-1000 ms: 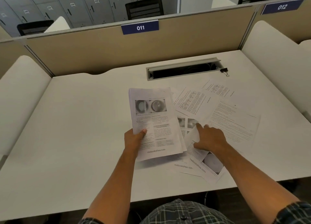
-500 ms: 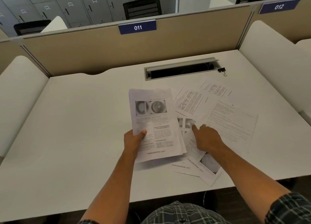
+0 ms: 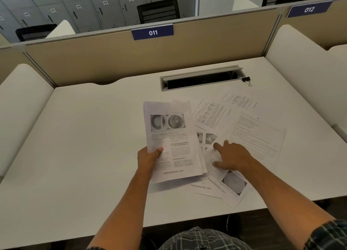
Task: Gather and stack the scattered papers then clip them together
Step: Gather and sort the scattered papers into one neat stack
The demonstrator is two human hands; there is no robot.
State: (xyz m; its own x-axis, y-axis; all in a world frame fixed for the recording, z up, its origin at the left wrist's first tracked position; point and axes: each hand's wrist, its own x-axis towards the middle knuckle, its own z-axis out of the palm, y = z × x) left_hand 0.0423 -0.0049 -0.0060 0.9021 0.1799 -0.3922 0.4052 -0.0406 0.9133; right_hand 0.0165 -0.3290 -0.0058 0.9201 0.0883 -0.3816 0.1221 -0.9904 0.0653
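Our left hand [image 3: 150, 158] grips the gathered stack of white printed pages [image 3: 171, 139]; our right hand [image 3: 231, 158], open, presses a loose printed sheet [image 3: 216, 172] at four o'clock, which could crease if dragged.

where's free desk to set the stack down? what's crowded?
Free: the bare left half of the desk, bordered by the left side panel, the cable slot and the stack in the left hand. Crowded: right of the stack, where loose sheets overlap under the right hand, up to the binder clip.
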